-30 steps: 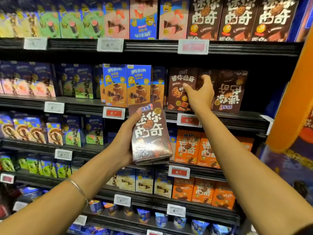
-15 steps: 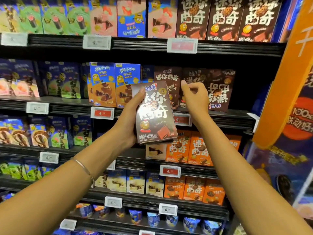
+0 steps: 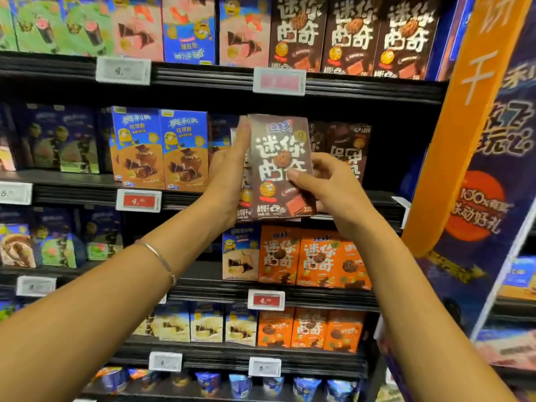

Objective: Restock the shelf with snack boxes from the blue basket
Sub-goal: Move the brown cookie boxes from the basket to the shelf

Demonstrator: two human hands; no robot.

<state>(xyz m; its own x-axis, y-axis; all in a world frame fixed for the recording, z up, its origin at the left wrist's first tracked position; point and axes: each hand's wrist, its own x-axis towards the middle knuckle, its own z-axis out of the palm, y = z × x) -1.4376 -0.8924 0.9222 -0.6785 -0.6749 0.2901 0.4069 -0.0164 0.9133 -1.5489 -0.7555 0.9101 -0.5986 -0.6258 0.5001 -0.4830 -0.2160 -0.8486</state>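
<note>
A brown snack box point(image 3: 280, 158) with white lettering is held upright in front of the second shelf point(image 3: 362, 204), over the row of matching brown boxes point(image 3: 348, 149). My left hand point(image 3: 229, 172) grips its left edge, fingers reaching up the side. My right hand point(image 3: 327, 184) pinches its lower right part, thumb on the front face. A second brown box shows just behind it at the left. The blue basket is out of view.
Blue and orange boxes point(image 3: 162, 149) stand to the left on the same shelf. Orange boxes point(image 3: 316, 259) fill the shelf below, brown ones point(image 3: 353, 33) the shelf above. An orange banner point(image 3: 464, 111) slants along the right side.
My left hand raised the brown box up and right to the second shelf. My right hand left the shelved boxes and took hold of the box's right side.
</note>
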